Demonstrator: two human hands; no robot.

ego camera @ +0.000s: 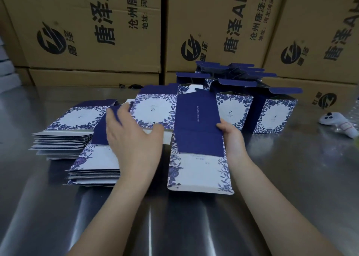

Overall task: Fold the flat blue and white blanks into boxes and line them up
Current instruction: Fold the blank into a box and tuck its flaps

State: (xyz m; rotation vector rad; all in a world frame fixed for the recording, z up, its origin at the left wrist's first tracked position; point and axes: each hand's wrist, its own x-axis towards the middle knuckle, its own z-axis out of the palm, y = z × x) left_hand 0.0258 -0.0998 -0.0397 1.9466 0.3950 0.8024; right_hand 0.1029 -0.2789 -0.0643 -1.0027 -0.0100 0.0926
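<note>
A flat blue and white blank [198, 139] stands nearly upright at the table's centre, its dark blue side panel toward me. My right hand [232, 139] grips its right edge. My left hand [134, 137] lies spread on a second blank [153, 111] atop the nearer stack of blanks [93, 166], fingers around its left edge. Another stack of flat blanks [64, 137] lies farther left. Several folded boxes [272, 113] with open blue top flaps stand in rows at the back right.
Big brown printed cartons [97, 32] wall off the far side of the shiny metal table [194, 226]. A white hand controller [339, 122] lies at the right edge.
</note>
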